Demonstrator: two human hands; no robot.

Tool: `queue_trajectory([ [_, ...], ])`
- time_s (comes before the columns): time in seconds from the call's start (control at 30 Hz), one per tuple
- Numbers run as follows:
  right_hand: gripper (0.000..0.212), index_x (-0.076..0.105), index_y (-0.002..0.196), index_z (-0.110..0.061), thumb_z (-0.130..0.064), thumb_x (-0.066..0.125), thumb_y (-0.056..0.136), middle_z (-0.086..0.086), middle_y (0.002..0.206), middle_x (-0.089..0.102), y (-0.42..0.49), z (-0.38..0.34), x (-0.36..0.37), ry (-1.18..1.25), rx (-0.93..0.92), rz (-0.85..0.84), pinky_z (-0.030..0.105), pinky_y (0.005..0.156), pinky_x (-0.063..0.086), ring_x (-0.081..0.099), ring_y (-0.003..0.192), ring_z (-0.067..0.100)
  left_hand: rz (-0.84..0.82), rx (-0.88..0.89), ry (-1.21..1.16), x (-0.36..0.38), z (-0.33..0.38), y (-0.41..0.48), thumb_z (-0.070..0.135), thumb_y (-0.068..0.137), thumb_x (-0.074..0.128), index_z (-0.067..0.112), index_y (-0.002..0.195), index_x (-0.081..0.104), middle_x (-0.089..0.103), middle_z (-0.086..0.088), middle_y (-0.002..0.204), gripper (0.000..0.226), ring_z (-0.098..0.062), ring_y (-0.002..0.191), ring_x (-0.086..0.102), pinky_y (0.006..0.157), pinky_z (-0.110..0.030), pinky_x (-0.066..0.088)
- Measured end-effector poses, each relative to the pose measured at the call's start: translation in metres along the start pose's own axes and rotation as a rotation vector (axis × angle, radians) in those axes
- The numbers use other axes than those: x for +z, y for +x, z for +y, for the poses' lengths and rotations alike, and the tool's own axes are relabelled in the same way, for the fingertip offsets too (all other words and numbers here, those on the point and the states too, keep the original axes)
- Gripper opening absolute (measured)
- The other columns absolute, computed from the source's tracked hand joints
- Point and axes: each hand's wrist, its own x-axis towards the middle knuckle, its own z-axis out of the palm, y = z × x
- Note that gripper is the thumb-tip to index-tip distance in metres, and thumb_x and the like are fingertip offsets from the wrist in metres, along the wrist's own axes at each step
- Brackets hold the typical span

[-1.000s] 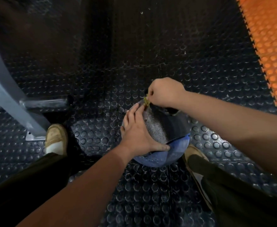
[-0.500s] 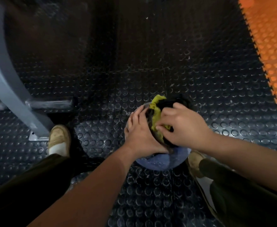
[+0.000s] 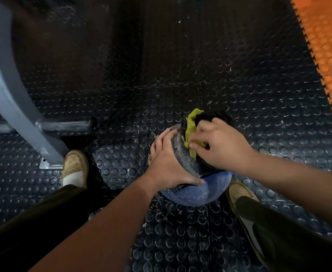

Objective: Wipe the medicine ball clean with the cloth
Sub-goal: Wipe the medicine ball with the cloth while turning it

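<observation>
Wiping stage: you are mid-wipe, by my reading; the medicine ball [image 3: 182, 154] sits on the studded floor [image 3: 181, 75] between your shoes, just right of centre.
Cloth: the yellow-green cloth [image 3: 190, 128] is bunched on the ball's far top, touching the dark textured panel.
Right hand: your right hand [image 3: 222, 146] presses the cloth down, fingers [image 3: 198, 134] curled and pinching its folds.
Left hand: your left hand [image 3: 167, 165] cups the ball's left side, fingers [image 3: 161, 140] close together and bent over the curve, thumb spread along the near seam.
Done: you cannot tell which panels are clean.
Left: probably the blue near panel, which shows pale speckling, and the hidden underside; turning the ball looks necessary.
Around: left shoe [image 3: 75, 165] well apart, right shoe [image 3: 239, 193] just beside the ball, grey frame [image 3: 8, 91] far left, orange mat [image 3: 330, 55] far right.
In the way: only your own left hand, covering the left side.
</observation>
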Motion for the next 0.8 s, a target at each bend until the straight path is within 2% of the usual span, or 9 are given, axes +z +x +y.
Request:
queue_trajectory([
  [0.07, 0.021, 0.075, 0.086, -0.018, -0.030, 0.058, 0.082, -0.004, 0.077, 0.055, -0.012, -0.007, -0.003, 0.012, -0.109, -0.036, 0.030, 0.051, 0.041, 0.039, 0.067, 0.017, 0.007, 0.009, 0.001, 0.001, -0.007, -0.002, 0.048, 0.043, 0.094, 0.034, 0.149, 0.006, -0.001, 0.025, 0.147, 0.139, -0.007, 0.141, 0.000, 0.121, -0.041, 0.010],
  [0.17, 0.019, 0.076, 0.096, -0.023, -0.031, 0.061, 0.087, -0.005, 0.082, 0.058, 0.006, 0.001, -0.014, 0.028, -0.179, -0.169, 0.020, 0.062, 0.033, 0.046, 0.073, 0.015, 0.001, 0.002, 0.013, 0.002, -0.009, -0.006, 0.051, 0.045, 0.093, 0.031, 0.150, 0.002, -0.003, 0.026, 0.147, 0.140, -0.005, 0.141, -0.002, 0.121, -0.043, 0.011],
  [0.23, 0.023, 0.072, 0.110, -0.027, -0.033, 0.058, 0.092, -0.005, 0.097, 0.060, 0.031, 0.012, -0.015, 0.013, -0.089, -0.231, 0.018, 0.073, 0.029, 0.051, 0.090, 0.016, 0.005, 0.004, 0.017, 0.003, -0.008, -0.008, 0.052, 0.045, 0.092, 0.031, 0.151, 0.002, -0.004, 0.027, 0.146, 0.140, -0.006, 0.141, -0.003, 0.120, -0.047, 0.012],
  [0.3, 0.025, 0.071, 0.111, -0.026, -0.032, 0.055, 0.094, -0.004, 0.108, 0.062, 0.055, 0.024, -0.008, 0.011, 0.065, -0.282, 0.018, 0.081, 0.032, 0.055, 0.101, 0.018, 0.008, 0.017, 0.030, 0.003, -0.005, -0.009, 0.054, 0.045, 0.091, 0.032, 0.151, 0.002, -0.005, 0.025, 0.147, 0.140, -0.007, 0.142, -0.004, 0.120, -0.049, 0.012],
  [0.4, 0.024, 0.075, 0.103, -0.025, -0.031, 0.054, 0.093, -0.008, 0.107, 0.066, 0.073, 0.031, 0.001, 0.050, 0.240, -0.351, 0.030, 0.082, 0.049, 0.061, 0.095, 0.017, -0.003, 0.029, 0.039, 0.002, -0.002, -0.004, 0.054, 0.046, 0.091, 0.034, 0.150, 0.004, -0.002, 0.021, 0.149, 0.138, -0.006, 0.140, -0.001, 0.120, -0.047, 0.011],
  [0.47, 0.024, 0.075, 0.097, -0.022, -0.029, 0.053, 0.093, -0.003, 0.101, 0.065, 0.067, 0.032, 0.003, 0.044, 0.246, -0.314, 0.034, 0.081, 0.049, 0.061, 0.093, 0.021, -0.008, 0.016, 0.030, 0.000, 0.000, 0.000, 0.053, 0.045, 0.092, 0.036, 0.150, 0.007, 0.001, 0.019, 0.149, 0.136, -0.006, 0.139, 0.002, 0.119, -0.046, 0.012],
  [0.57, 0.021, 0.075, 0.095, -0.018, -0.025, 0.055, 0.092, 0.001, 0.093, 0.059, 0.034, 0.017, -0.003, 0.035, 0.089, -0.163, 0.033, 0.078, 0.044, 0.054, 0.085, 0.026, -0.018, 0.015, 0.025, -0.004, 0.001, 0.005, 0.050, 0.043, 0.093, 0.036, 0.149, 0.008, 0.002, 0.021, 0.148, 0.136, -0.007, 0.140, 0.003, 0.119, -0.045, 0.013],
  [0.67, 0.029, 0.071, 0.077, -0.021, -0.030, 0.046, 0.086, -0.004, 0.077, 0.056, -0.006, -0.013, -0.010, -0.105, -0.136, -0.112, 0.027, 0.054, 0.037, 0.046, 0.066, 0.020, -0.019, 0.010, 0.046, -0.005, -0.004, 0.008, 0.043, 0.045, 0.095, 0.032, 0.149, 0.009, 0.003, 0.018, 0.149, 0.136, -0.009, 0.140, 0.004, 0.120, -0.040, 0.011],
  [0.8, 0.033, 0.071, 0.075, -0.027, -0.034, 0.041, 0.085, -0.008, 0.073, 0.057, -0.016, -0.015, -0.016, -0.197, -0.250, -0.165, 0.019, 0.059, 0.019, 0.046, 0.062, 0.016, -0.044, 0.028, 0.082, -0.006, -0.003, 0.014, 0.043, 0.048, 0.094, 0.027, 0.151, 0.006, 0.003, 0.010, 0.153, 0.136, -0.017, 0.144, 0.002, 0.120, -0.046, 0.011],
])
